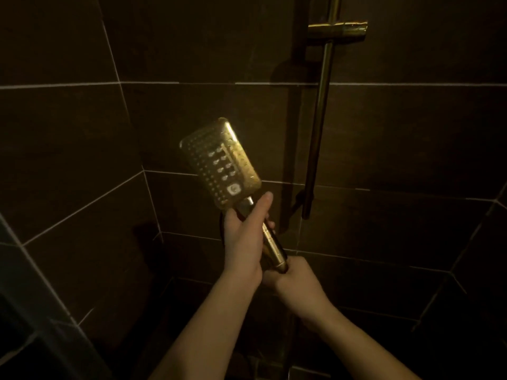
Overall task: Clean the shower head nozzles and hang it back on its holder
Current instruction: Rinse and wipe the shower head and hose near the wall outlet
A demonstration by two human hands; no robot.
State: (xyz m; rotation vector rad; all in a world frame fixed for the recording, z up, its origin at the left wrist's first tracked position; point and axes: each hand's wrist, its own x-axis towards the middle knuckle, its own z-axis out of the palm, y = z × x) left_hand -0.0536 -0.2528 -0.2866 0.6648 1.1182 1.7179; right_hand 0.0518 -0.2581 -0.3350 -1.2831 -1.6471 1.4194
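Dark brown wall tiles [82,149] with pale grout lines close in on a dim shower corner. At the centre, the left hand [244,237] is wrapped around the upper part of the shower head [219,163] handle, thumb stretched up along it toward the neck. Just below, the right hand [296,278] is curled around the bottom end of the same handle, the two hands nearly touching. The brass-coloured shower head is held in the air, well apart from the wall, tilted with its rectangular face up and to the left; the nozzles [216,160] face the camera, with a small pale button near the neck. Up and to the right, a brass rail [319,119] runs down the wall, and the holder [337,28] sits high on it, with nothing hanging in it
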